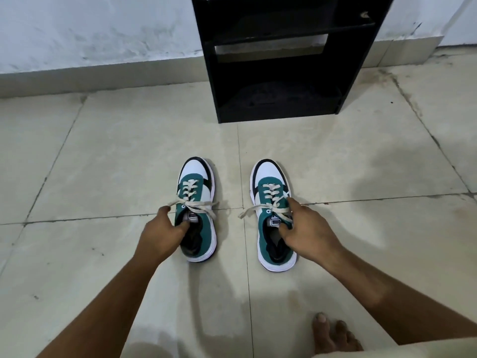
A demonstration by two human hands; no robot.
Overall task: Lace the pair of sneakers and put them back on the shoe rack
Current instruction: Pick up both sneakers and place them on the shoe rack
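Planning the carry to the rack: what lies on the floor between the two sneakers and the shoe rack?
Head view: only bare tiled floor between the sneakers and shoe rack.

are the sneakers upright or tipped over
Upright: left sneaker and right sneaker both stand sole-down on the floor tiles, openings facing up.

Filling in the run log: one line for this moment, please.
stage: pickup | left hand: gripping left sneaker collar | right hand: gripping right sneaker collar | both laced, on floor | shoe rack: ahead

Dim, even indoor light, soft shadows on the tiled floor (129, 156), slight overall softness, wide-angle bending at edges.
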